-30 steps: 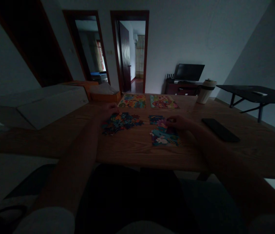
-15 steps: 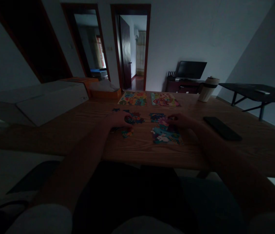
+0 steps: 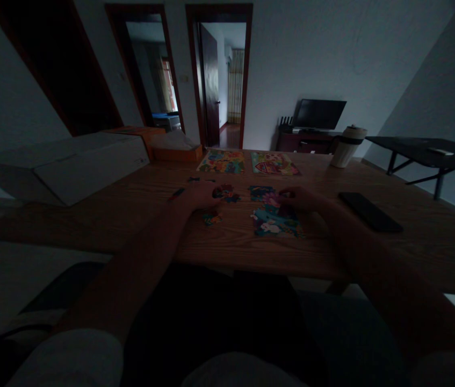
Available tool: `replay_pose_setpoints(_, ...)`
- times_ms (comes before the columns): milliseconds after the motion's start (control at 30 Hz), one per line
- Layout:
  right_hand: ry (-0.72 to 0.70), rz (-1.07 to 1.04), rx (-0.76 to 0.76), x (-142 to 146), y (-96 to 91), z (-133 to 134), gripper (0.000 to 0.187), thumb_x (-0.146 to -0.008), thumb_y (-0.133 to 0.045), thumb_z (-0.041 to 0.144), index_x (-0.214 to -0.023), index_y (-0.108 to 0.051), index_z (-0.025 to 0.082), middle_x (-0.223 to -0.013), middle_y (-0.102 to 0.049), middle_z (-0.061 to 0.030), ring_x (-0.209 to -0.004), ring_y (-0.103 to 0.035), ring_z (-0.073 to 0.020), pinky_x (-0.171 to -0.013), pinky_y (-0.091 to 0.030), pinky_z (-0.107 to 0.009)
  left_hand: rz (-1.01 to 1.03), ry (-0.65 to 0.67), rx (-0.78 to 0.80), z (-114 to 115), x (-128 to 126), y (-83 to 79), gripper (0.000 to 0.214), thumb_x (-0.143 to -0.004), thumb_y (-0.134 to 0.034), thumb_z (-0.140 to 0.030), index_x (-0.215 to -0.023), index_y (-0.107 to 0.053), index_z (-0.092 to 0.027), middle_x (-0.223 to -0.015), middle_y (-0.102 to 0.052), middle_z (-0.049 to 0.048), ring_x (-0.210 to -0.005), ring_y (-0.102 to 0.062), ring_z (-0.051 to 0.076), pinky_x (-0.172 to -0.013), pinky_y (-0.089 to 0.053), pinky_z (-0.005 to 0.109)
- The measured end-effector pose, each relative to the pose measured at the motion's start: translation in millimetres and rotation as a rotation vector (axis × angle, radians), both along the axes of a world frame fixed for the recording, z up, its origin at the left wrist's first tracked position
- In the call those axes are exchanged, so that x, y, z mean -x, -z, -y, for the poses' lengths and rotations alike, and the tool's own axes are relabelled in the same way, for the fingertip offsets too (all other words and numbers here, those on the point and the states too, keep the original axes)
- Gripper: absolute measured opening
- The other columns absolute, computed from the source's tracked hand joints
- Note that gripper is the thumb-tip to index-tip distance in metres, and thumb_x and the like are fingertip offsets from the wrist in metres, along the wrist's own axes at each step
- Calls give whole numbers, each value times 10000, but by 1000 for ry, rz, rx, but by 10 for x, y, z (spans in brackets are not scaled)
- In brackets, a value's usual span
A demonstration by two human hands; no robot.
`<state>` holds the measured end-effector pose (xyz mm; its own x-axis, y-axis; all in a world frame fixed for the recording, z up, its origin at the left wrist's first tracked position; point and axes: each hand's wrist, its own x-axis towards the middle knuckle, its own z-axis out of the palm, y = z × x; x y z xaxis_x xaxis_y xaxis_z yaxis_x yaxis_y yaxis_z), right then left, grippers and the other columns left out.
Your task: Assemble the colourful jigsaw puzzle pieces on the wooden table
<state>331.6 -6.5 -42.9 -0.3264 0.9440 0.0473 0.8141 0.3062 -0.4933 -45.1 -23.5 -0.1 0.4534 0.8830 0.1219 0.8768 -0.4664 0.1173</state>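
Observation:
My left hand (image 3: pixel 204 194) is over loose jigsaw pieces (image 3: pixel 228 193) left of centre, its thumb and index finger curved and apart beside them. One small group of pieces (image 3: pixel 212 217) lies nearer to me, and a dark piece (image 3: pixel 177 193) lies left of the hand. To the right is a partly joined jigsaw puzzle (image 3: pixel 272 221) with a white rabbit on blue-green. My right hand (image 3: pixel 297 199) rests at its upper right edge, the fingers curled in a pinch at a purple puzzle piece (image 3: pixel 286 209). Dim light blurs the fingertips.
Two colourful picture sheets (image 3: pixel 223 162) (image 3: pixel 274 164) lie at the table's far side. A tissue box (image 3: pixel 177 154) and a long white box (image 3: pixel 94 166) stand left. On the right are a black phone-like slab (image 3: pixel 369 211) and a pale tumbler (image 3: pixel 346 148).
My left hand has shifted slightly right and up across the loose pieces, uncovering a dark piece at its left. My right hand stays at the puzzle. The view has tilted slightly.

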Motion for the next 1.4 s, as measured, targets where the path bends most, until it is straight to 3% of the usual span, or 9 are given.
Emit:
replay_pose_setpoints(267,-1,32,26,43,-57,35,455,-925,-609,592,-1169,-755,236,-980,-773,-82,-837,-708,-238,-781,-552,-339,26,-71,103,-98,129,3,389,-834,-684,-521,-1112,-746,-256,-1084,-738,60,-953,-661,247,-826,-476,309)
replay_pose_setpoints(367,4,61,6,35,-66,38,479,-930,-592,606,-1190,-751,236,-1003,-770,-93,-848,-710,-241,-781,-555,-342,126,-139,95,-159,275,-50,366,-915,-622,-472,-1142,-746,-213,-1145,-729,77,-999,-660,249,-851,-486,319)
replay_pose_setpoints(500,43,83,-6,-23,-63,18,502,-894,-612,656,-1156,-767,257,-1064,-769,-93,-898,-718,-262,-782,-564,-350,331,-377,-8,-265,553,-106,341,-976,-568,-373,-1177,-718,-142,-1174,-722,105,-1006,-661,249,-861,-506,324)
replay_pose_setpoints(633,126,140,9,-92,-75,-6,466,-866,-676,608,-1139,-772,243,-1094,-768,-93,-945,-722,-279,-825,-568,-364,393,-573,80,-330,742,-96,308,-954,-609,-342,-1149,-710,-127,-1129,-739,122,-950,-687,251,-812,-536,328)
replay_pose_setpoints(800,161,155,-122,67,-28,25,616,-948,-555,605,-1367,-652,164,-1275,-695,-173,-1136,-676,-329,-983,-527,-423,295,-480,206,-380,745,3,334,-927,-636,-352,-1183,-710,-149,-1190,-732,122,-1033,-701,264,-847,-542,322)
replay_pose_setpoints(967,-68,302,-182,538,108,172,685,-1018,-311,632,-1562,-431,232,-1616,-394,-106,-1515,-286,-352,-1224,-239,-553,287,-311,182,-398,603,83,553,-852,-727,-469,-1323,-655,-189,-1379,-650,122,-1214,-636,282,-973,-503,324)
replay_pose_setpoints(1067,-64,374,-114,678,149,222,778,-995,-222,705,-1618,-314,247,-1674,-266,-95,-1553,-156,-348,-1233,-149,-602,296,-323,181,-380,542,69,502,-844,-733,-420,-1296,-683,-209,-1341,-677,106,-1170,-658,287,-965,-511,345)
replay_pose_setpoints(1200,-80,402,-101,599,160,155,785,-983,-176,723,-1634,-257,293,-1692,-221,-55,-1562,-117,-321,-1241,-109,-592,286,-287,186,-381,539,61,371,-843,-722,-415,-1161,-755,-226,-1272,-708,93,-1099,-675,302,-935,-519,385)
replay_pose_setpoints(1400,-54,401,-82,400,181,18,821,-965,-157,743,-1635,-262,282,-1688,-230,-56,-1560,-124,-331,-1244,-95,-588,420,-300,148,-496,602,194,505,-751,-792,-356,-1191,-657,-146,-1219,-692,140,-1081,-660,281,-885,-533,366)
